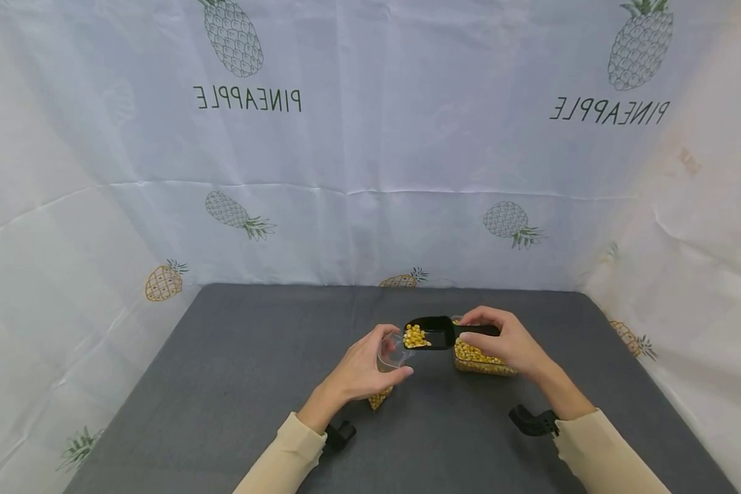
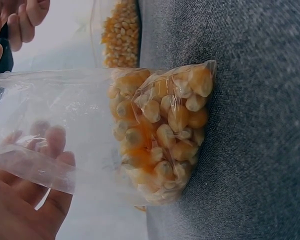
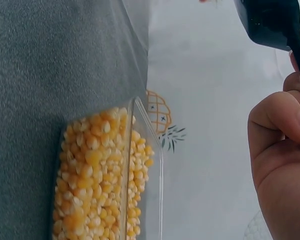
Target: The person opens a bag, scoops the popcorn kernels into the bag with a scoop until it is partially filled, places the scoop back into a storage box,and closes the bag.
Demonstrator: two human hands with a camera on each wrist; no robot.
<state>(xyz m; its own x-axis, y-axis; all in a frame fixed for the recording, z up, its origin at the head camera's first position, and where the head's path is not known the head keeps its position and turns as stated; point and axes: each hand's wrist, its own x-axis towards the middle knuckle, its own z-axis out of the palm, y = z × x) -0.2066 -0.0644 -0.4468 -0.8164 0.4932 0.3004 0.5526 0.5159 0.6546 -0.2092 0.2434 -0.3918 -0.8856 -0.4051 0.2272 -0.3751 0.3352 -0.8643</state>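
Note:
My left hand (image 1: 361,365) curves round the upper part of a clear plastic bag (image 2: 90,95), its thumb and fingers spread at the mouth. Corn kernels (image 2: 162,130) fill the bag's bottom, which stands upright on the table. My right hand (image 1: 521,348) grips the handle of a black scoop (image 1: 446,333) from the right. Yellow kernels (image 1: 415,336) lie at the scoop's front end, which overlaps the bag's mouth in the head view. Below the right hand stands a clear rectangular container (image 3: 161,165) holding many corn kernels (image 3: 97,175).
A dark grey cloth covers the table (image 1: 234,384). White curtains (image 1: 370,137) with pineapple prints hang behind and at both sides. Black wrist straps (image 1: 534,420) show beneath both forearms.

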